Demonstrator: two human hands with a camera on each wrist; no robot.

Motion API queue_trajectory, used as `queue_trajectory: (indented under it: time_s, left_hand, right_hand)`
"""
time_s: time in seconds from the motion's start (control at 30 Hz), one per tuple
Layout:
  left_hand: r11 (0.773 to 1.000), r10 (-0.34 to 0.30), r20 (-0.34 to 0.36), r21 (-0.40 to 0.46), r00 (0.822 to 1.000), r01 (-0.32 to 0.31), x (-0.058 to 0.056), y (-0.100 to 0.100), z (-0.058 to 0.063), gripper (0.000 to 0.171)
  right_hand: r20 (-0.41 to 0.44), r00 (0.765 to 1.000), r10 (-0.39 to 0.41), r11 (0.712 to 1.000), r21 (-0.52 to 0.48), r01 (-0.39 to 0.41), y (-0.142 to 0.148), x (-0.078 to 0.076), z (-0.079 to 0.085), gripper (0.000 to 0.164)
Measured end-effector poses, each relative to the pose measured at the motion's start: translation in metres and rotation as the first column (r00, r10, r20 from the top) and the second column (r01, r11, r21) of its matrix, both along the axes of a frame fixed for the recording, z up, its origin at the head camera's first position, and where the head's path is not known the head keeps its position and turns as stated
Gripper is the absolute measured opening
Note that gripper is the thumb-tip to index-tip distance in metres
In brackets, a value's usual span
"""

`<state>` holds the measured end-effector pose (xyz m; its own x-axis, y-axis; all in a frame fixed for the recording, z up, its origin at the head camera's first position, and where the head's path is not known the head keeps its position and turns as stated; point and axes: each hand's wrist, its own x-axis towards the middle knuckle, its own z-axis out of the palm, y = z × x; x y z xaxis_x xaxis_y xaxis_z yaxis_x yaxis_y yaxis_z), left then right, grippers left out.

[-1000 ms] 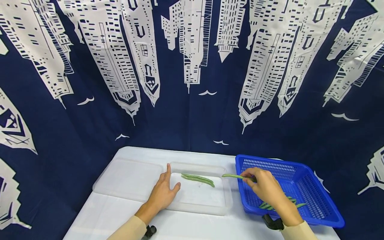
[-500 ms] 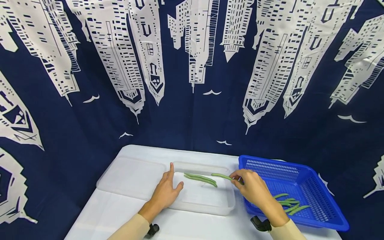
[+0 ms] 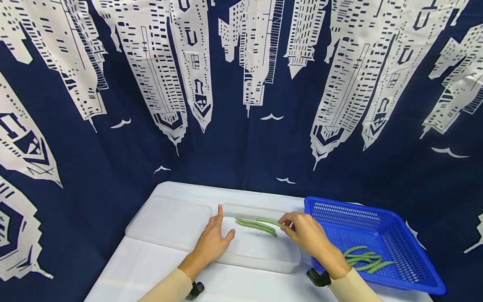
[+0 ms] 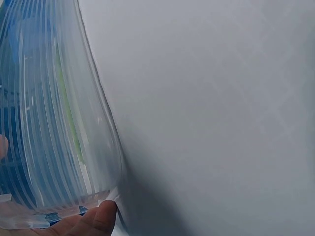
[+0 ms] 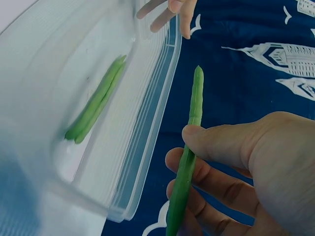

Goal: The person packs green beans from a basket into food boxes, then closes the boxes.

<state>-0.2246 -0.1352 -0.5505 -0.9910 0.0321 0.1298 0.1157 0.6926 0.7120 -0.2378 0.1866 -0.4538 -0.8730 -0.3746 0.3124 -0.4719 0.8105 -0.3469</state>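
Observation:
My right hand (image 3: pixel 307 235) pinches a green bean (image 3: pixel 268 221) between thumb and fingers, above the right part of a clear plastic container (image 3: pixel 260 263). In the right wrist view this bean (image 5: pixel 196 98) points away from the hand, beside the container's ribbed wall. Two more green beans (image 3: pixel 258 227) lie side by side on the container's floor. My left hand (image 3: pixel 211 241) rests at the container's left end, index finger and thumb extended. In the left wrist view, fingertips (image 4: pixel 104 216) touch the container's lower edge; the rest of the hand is mostly out of that view.
A blue perforated basket (image 3: pixel 409 247) stands on the right, with several green beans (image 3: pixel 364 259) inside. Left of the container, a clear flat lid (image 3: pixel 170 220) lies on the white tabletop (image 3: pixel 124 268). A navy skyline-print cloth (image 3: pixel 234 155) hangs behind.
My right hand has carried the green bean leftward from over the basket to above the container, near the two lying beans. My left hand stays at the container's left end.

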Motion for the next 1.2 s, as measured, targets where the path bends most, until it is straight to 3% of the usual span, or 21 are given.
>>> queue_trajectory:
  time_s: [0.3, 0.7, 1.2]
  left_hand:
    - [1.0, 0.002, -0.001, 0.0, 1.0, -0.002, 0.0, 0.001, 0.0, 0.099]
    - [1.0, 0.012, -0.003, -0.014, 1.0, -0.012, 0.0, 0.001, 0.0, 0.099]
    - [0.999, 0.005, 0.024, -0.037, 1.0, -0.004, 0.001, 0.004, 0.002, 0.098]
  right_hand:
    - [0.031, 0.999, 0.017, 0.999, 0.042, -0.019, -0.023, -0.012, 0.0, 0.013]
    - [0.068, 0.992, 0.103, 0.99, 0.085, -0.109, -0.048, -0.032, -0.005, 0.011]
    - [0.134, 0.986, 0.098, 0.989, 0.097, -0.112, -0.062, -0.05, -0.011, 0.012]
